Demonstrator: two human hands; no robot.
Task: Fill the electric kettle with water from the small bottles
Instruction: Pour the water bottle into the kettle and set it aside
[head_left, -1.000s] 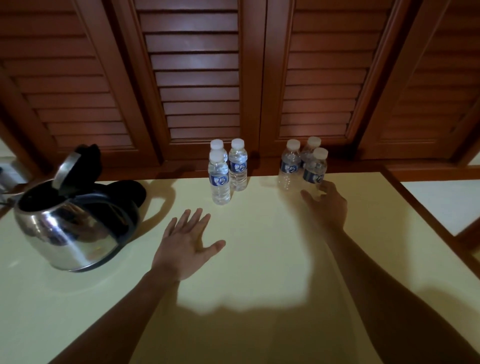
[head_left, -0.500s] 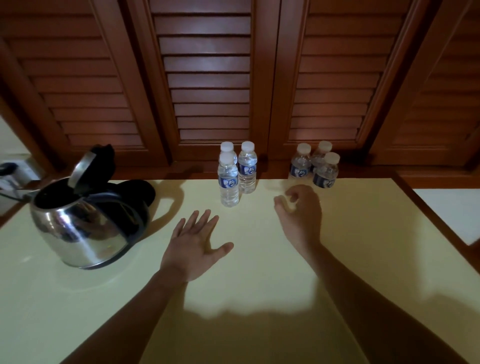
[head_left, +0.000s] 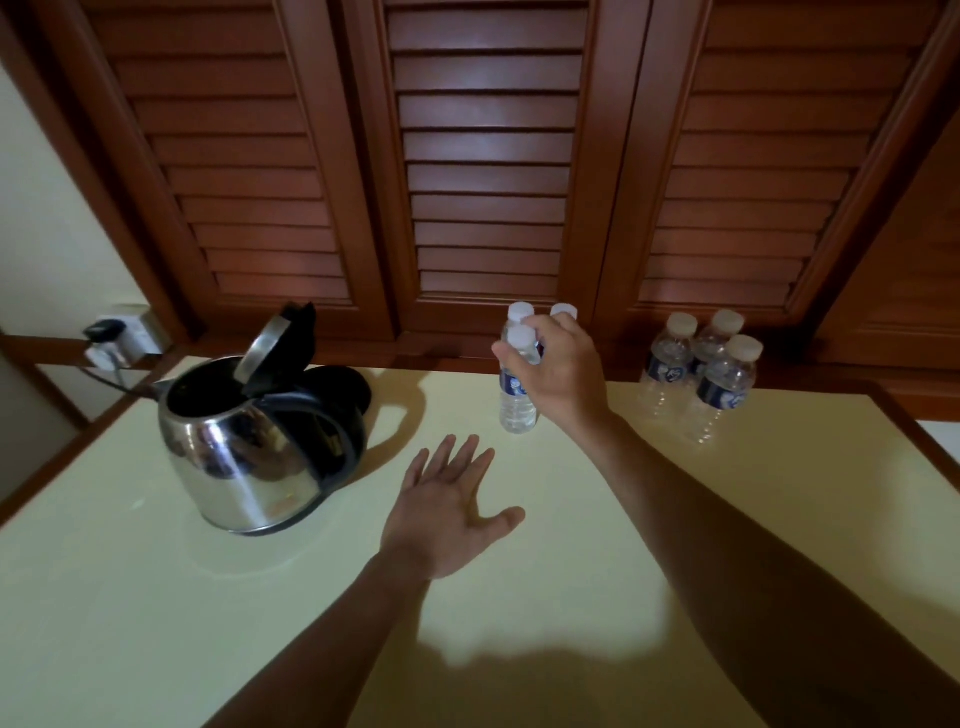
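On pale-yellow tabletop, polished steel electric kettle w/ black handle stands at 10 o'clock from L hand; hinged lid tipped up, mouth open. L hand lies flat, palm down, fingers straight and spread, holding nothing. R hand at 12 o'clock, fingers and thumb curled round shoulder of small clear plastic water bottle w/ white cap, blue label, upright; 2 more capped bottles just behind it, mostly hidden. Cluster of 3 identical bottles at 2 o'clock, near far edge. Brown louvred wood doors behind.
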